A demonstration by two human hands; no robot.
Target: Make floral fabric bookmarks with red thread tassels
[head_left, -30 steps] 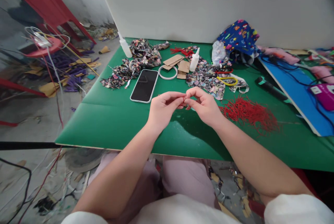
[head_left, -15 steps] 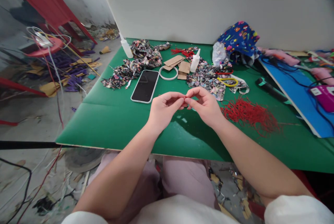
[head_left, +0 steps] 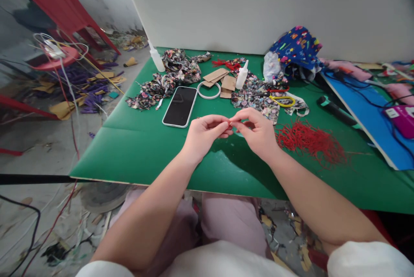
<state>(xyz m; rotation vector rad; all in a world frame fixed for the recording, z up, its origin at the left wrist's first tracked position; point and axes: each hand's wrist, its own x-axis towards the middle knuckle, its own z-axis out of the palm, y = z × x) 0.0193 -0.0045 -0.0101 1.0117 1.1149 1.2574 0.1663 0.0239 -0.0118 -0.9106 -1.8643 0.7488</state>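
Observation:
Above the green table [head_left: 136, 152], my left hand [head_left: 207, 132] pinches a tiny red thing, mostly hidden by the fingers. My right hand [head_left: 255, 132] is closed in a pinch at the same spot, its fingertips meeting those of my left hand. What the right fingers grip is too small to make out. A pile of red cords [head_left: 310, 141] lies just right of my right hand. Behind it is patterned fabric [head_left: 255, 104] with yellow-handled scissors [head_left: 283, 101] on it. A phone [head_left: 180, 107] lies left of my left hand.
Farther back are a white ring [head_left: 208, 90], brown cardboard pieces [head_left: 216, 76], a white bottle [head_left: 242, 76], another bottle [head_left: 157, 59] and bunched fabric [head_left: 155, 89]. A blue board [head_left: 365, 117] with cables lies right, near a blue patterned cloth [head_left: 296, 48]. A pale panel [head_left: 252, 10] stands behind.
My right hand has shifted slightly right and its fingers have changed their pinch. My left hand has barely moved. The objects on the table stay in place.

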